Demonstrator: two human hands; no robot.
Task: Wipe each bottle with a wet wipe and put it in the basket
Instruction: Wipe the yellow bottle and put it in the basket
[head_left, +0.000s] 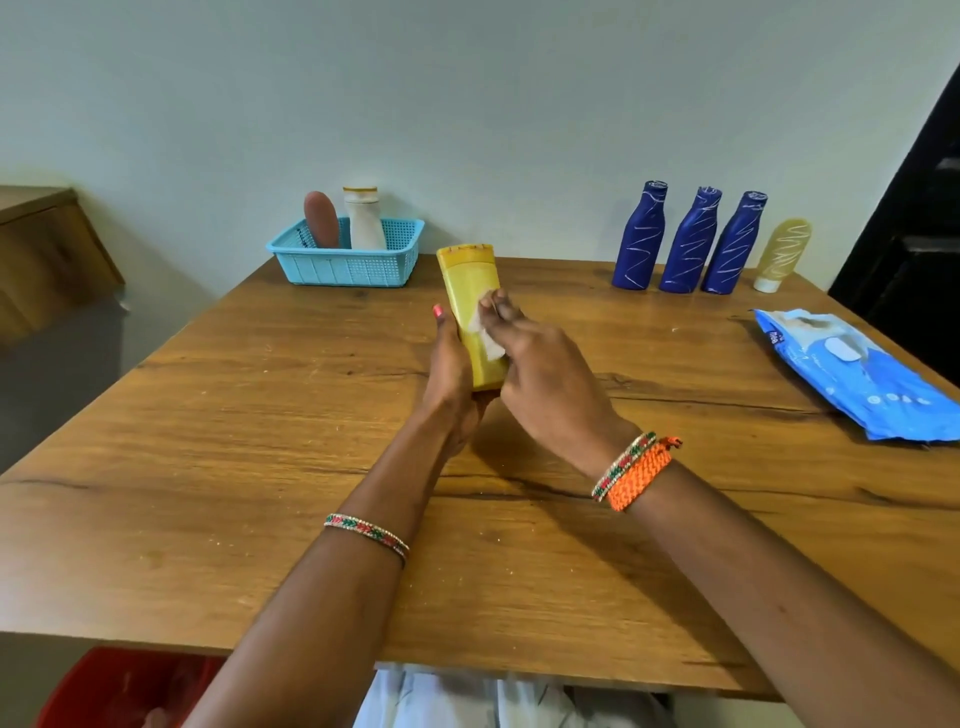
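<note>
the person stood at the wooden table with both arms reaching out over it. the left hand gripped the lower end of a yellow bottle, fingers curled round its base and the thumb lying up along its left edge, so the bottle was held above the table near the middle, cap end pointing away toward the wall. the right hand pressed a white wet wipe against the front face of the bottle, its fingers bunched together and bent over the wipe, pinching it to the plastic; only a crumpled bit of the wipe showed beneath the fingertips.

at the far left of the table sat a light blue basket against the wall. inside it stood a reddish brown bottle and just beside it a white bottle with a yellowish cap, both upright and touching or nearly so.

at the far right, well apart from the basket, three dark blue bottles stood in a close row, each marked with pale scribbled streaks. next to them stood a pale yellow tube, cap down, streaked the same way.

nearer the right edge lay a blue pack of wipes, flat on the table, its flap at the top.

beaded bangles circled both wrists, and an orange woven band sat on the right one.
</note>
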